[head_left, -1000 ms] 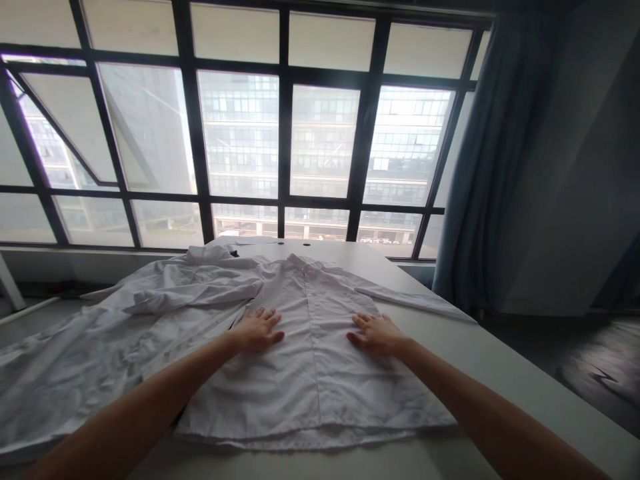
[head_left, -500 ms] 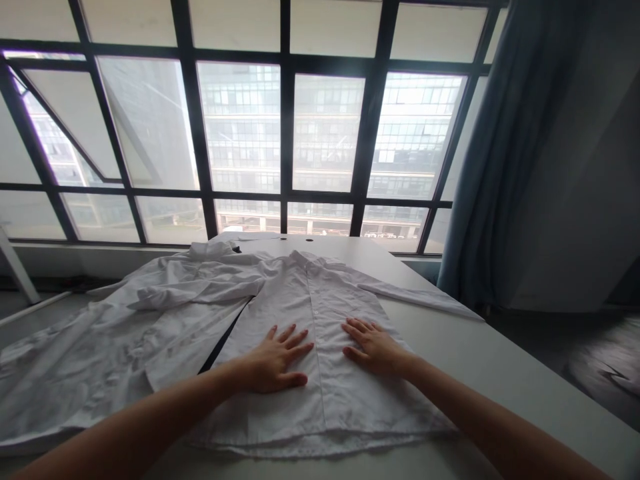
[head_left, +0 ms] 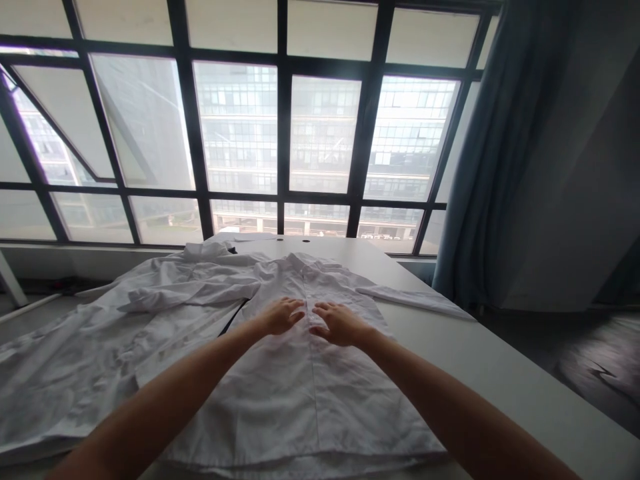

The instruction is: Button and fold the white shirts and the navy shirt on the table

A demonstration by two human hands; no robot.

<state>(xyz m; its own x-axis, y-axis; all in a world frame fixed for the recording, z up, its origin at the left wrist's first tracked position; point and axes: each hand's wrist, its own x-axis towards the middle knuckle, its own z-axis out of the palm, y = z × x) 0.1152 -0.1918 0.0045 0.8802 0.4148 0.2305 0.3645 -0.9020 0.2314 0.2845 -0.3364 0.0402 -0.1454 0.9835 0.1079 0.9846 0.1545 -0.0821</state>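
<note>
A white button-up shirt point(head_left: 280, 400) lies front side up, its collar toward the windows and its hem toward me. My left hand point(head_left: 281, 316) is over the chest, just left of the button placket, with fingers outstretched and nothing held. On the other side of the placket, my right hand point(head_left: 336, 323) is likewise open, its fingers pointing inward. Whether the palms press on the cloth or hover slightly above it, I cannot tell. The shirt's right-hand sleeve point(head_left: 420, 300) stretches out across the table.
More crumpled white garments point(head_left: 90, 360) cover the left side of the white table point(head_left: 475, 373). Dark-framed windows point(head_left: 320, 133) stand behind it, one pane tilted open at left. A blue-grey curtain point(head_left: 465, 220) hangs at right. Something pale and shiny point(head_left: 605, 367) lies beyond the right edge.
Both hands have moved up the shirt from its lower front to the chest and closer together at the placket. The lower front looks more rippled, and the hem is nearer to me.
</note>
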